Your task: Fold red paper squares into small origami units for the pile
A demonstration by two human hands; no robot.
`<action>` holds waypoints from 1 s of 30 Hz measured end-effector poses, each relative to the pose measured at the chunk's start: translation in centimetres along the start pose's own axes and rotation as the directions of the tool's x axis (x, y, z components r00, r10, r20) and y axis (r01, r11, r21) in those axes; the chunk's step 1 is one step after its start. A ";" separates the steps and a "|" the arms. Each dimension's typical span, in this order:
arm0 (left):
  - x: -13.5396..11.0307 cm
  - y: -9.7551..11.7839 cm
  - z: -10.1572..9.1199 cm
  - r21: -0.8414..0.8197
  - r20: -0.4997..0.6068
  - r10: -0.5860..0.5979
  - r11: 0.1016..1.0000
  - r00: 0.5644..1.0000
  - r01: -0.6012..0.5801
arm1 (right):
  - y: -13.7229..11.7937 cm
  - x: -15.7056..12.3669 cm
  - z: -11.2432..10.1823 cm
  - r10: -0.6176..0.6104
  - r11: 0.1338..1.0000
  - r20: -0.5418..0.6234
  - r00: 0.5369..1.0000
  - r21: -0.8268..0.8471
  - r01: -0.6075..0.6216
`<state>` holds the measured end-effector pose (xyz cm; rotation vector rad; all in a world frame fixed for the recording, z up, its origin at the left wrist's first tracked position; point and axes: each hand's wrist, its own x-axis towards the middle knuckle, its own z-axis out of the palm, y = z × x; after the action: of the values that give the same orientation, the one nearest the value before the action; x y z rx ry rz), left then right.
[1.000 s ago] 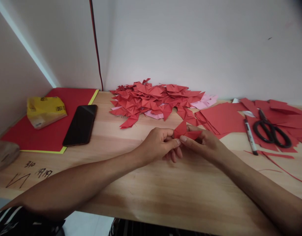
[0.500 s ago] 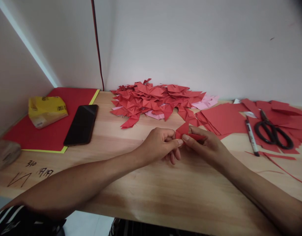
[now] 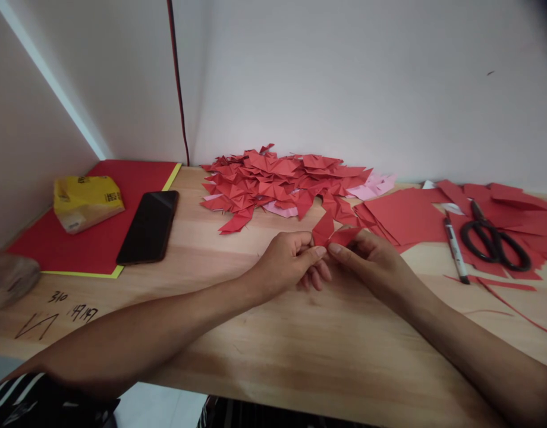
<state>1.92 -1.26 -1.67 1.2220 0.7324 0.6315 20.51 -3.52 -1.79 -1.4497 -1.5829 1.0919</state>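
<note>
A small folded red paper (image 3: 323, 229) is pinched between my two hands above the wooden table. My left hand (image 3: 295, 257) grips its left side between thumb and forefinger, the other fingers curled below. On the right side, my right hand (image 3: 370, 252) presses it with the thumb on top; its fingers are partly hidden behind the paper. Two pointed flaps stand apart, one upward and one leaning right. Just beyond the hands lies a heap of folded red paper pieces (image 3: 273, 184), with some pink paper pieces (image 3: 374, 184) among them.
Right of the hands are flat red paper sheets (image 3: 409, 215), a white marker (image 3: 455, 249), black-handled scissors (image 3: 494, 241) and thin red strips. At left, a black phone (image 3: 148, 227) and a yellow packet (image 3: 88, 202) rest on red sheets (image 3: 135, 172). A wall stands behind.
The folded paper's flaps have spread wider apart, the upright one shifting left. Both hands stay nearly in place, with the thumbs slightly moved.
</note>
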 end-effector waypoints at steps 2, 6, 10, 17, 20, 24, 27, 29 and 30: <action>-0.1 0.1 0.1 0.032 -0.003 -0.014 0.999 1.000 0.014 | 0.0 -0.2 0.0 -0.022 1.000 -0.013 1.000 -0.017 0.022; -0.1 0.1 0.1 0.065 0.006 -0.013 0.998 1.000 0.013 | 0.6 -0.4 -0.1 -0.045 0.999 0.036 0.998 0.031 0.044; -0.1 0.1 0.1 0.059 0.007 -0.003 0.998 1.000 0.002 | 0.7 -0.2 0.0 -0.022 0.996 0.037 0.999 0.083 0.019; -0.2 -0.2 0.1 0.086 0.026 -0.034 0.996 0.999 0.032 | -1.0 -0.1 0.1 -0.092 0.993 0.089 0.992 -0.064 0.098; -0.4 0.0 0.2 0.092 0.024 -0.042 0.995 0.999 0.039 | -1.1 -0.2 0.1 -0.081 0.993 0.070 0.994 -0.075 0.086; -0.5 0.3 0.3 0.083 0.019 -0.039 0.996 0.999 0.037 | -0.7 -0.2 0.1 -0.016 0.999 0.056 0.998 -0.037 0.018; -0.4 0.2 0.3 0.072 -0.028 -0.035 0.997 0.999 0.037 | -0.6 -0.1 0.2 0.003 1.000 0.029 1.000 -0.020 -0.002; -0.3 -0.1 0.3 0.067 -0.055 -0.033 0.997 0.998 0.036 | -0.6 -0.1 0.2 -0.009 1.000 0.009 1.000 0.006 0.009; -0.3 -0.2 0.3 0.071 -0.056 -0.032 0.997 0.998 0.036 | -0.5 -0.1 0.2 -0.012 1.000 0.004 1.000 0.020 0.012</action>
<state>1.97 -1.73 -1.76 1.2601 0.8267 0.6171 20.10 -3.64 -1.40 -1.4242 -1.5765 1.1017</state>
